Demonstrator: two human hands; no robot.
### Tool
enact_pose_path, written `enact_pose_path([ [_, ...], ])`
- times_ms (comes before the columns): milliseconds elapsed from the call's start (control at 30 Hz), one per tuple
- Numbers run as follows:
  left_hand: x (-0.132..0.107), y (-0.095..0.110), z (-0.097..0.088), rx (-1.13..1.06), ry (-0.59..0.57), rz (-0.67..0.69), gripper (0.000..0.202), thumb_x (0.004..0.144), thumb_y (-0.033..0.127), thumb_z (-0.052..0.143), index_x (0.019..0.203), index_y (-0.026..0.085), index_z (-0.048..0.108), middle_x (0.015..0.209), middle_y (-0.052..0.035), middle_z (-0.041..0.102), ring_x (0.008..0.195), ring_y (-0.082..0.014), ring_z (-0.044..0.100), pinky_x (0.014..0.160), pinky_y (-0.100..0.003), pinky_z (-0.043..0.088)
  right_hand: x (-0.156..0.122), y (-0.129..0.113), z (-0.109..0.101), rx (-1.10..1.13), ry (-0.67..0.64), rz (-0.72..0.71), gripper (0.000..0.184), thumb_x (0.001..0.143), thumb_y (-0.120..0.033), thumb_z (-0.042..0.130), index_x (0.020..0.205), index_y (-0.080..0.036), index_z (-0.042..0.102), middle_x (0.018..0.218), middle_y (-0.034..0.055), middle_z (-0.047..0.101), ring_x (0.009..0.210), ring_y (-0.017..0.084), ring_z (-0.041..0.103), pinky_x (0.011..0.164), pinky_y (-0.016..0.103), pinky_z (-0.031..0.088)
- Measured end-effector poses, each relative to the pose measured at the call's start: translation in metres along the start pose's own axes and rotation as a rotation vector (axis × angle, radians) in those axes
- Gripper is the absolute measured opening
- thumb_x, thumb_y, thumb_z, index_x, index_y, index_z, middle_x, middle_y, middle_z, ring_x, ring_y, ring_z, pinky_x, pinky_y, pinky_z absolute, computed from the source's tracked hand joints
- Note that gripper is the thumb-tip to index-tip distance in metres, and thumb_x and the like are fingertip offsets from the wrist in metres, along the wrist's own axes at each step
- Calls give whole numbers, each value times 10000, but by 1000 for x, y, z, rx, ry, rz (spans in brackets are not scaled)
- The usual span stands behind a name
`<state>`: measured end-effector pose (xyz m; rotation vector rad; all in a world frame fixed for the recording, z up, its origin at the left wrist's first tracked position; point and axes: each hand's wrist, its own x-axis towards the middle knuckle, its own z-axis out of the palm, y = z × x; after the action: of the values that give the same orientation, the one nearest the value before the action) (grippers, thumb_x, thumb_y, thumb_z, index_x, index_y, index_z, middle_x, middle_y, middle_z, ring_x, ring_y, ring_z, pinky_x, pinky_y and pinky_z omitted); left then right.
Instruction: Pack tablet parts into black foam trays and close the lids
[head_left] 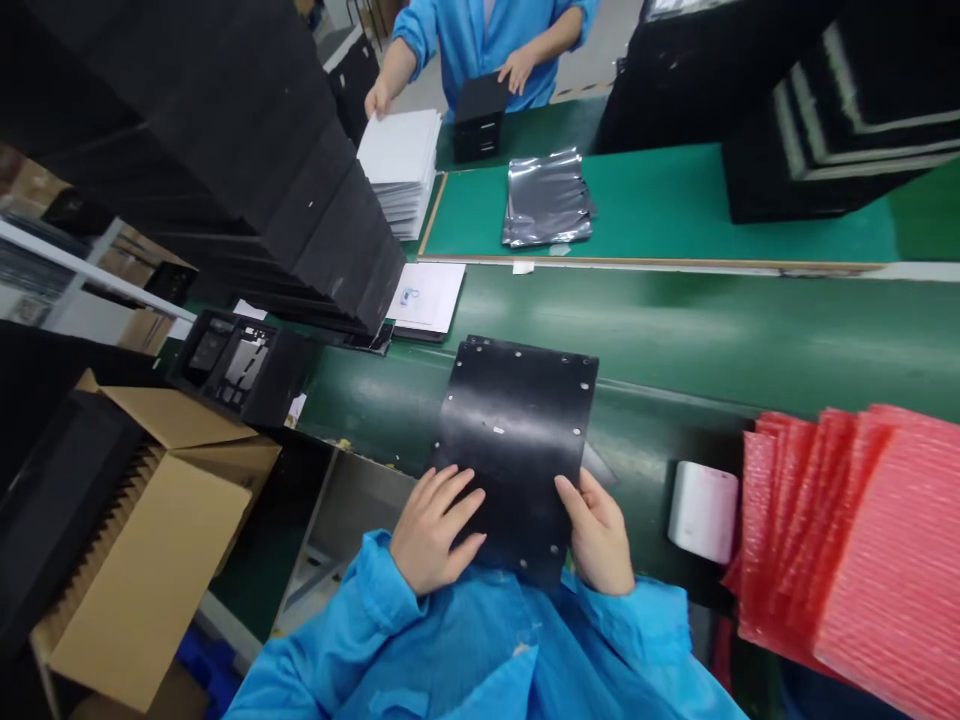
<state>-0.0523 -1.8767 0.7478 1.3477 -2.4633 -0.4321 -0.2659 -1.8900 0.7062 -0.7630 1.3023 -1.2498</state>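
Observation:
A black bent plastic sheet (517, 400) with several small pale studs or holes along its edges lies in front of me, its near end against my blue smock. My left hand (437, 528) rests on the sheet's left side with fingers spread. At the opposite edge, my right hand (598, 530) pinches the sheet, thumb on top and the other fingers partly hidden beneath. A white rounded device (703, 511) sits on the bench to the right of that hand. Farther right are red bubble-wrap bags (885, 540) in an overlapping pile.
Tall black foam blocks (300, 200) rise at left, beside a printed white sheet (427, 297). An open carton (157, 560) stands lower left. Across the green bench (712, 340), a co-worker (487, 45) touches white stacked sheets (401, 150) and a black box. Silver bags (547, 198) lie nearby.

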Motion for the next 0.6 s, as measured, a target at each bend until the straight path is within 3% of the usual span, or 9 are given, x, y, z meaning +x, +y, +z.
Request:
enact_pose_path([
  [133, -21, -18, 2, 61, -90, -300, 771, 749, 364, 670, 1419, 131, 367, 1412, -186, 472, 1306, -316, 452, 1047, -482, 431, 0, -4, -37, -170, 172, -210, 310, 868, -385, 578, 1140, -262, 661, 1315, 79, 576, 1256, 302, 497, 1021, 504, 437],
  [233, -26, -34, 9, 41, -301, -550, 886, 662, 342, 736, 1425, 119, 344, 1299, -193, 577, 1193, -336, 561, 971, -462, 488, 49, -3, -52, -293, 231, -344, 394, 868, -423, 559, 1225, -262, 604, 1335, 100, 553, 1265, 303, 486, 1020, 528, 424],
  [333, -13, -39, 14, -22, -389, -646, 596, 719, 296, 660, 1293, 223, 516, 1167, -95, 675, 1080, -288, 639, 896, -374, 528, 127, 3, -46, -327, 155, -368, 627, 761, -558, 610, 1255, -173, 578, 1350, 180, 522, 1248, 334, 493, 1016, 499, 415],
  [433, 5, -37, 13, -49, -397, -570, 247, 772, 307, 585, 992, 246, 678, 1069, -49, 709, 1032, -254, 660, 889, -310, 518, 183, 8, -27, -337, 92, -335, 541, 666, -610, 626, 957, -162, 707, 1078, 193, 679, 1048, 338, 612, 937, 465, 454],
  [500, 13, -38, 12, -35, -431, -553, 196, 775, 331, 579, 890, 225, 698, 1028, -57, 718, 1003, -257, 670, 873, -302, 518, 198, 9, -16, -262, 178, -291, 461, 625, -616, 621, 755, -183, 710, 869, 170, 711, 853, 321, 651, 803, 453, 499],
  [600, 16, -42, 14, 26, -495, -659, 234, 791, 372, 559, 808, 190, 705, 936, -94, 731, 923, -280, 691, 805, -329, 535, 199, 4, -7, -157, 389, -157, 438, 569, -633, 602, 605, -203, 676, 639, 141, 660, 618, 300, 614, 617, 462, 496],
])
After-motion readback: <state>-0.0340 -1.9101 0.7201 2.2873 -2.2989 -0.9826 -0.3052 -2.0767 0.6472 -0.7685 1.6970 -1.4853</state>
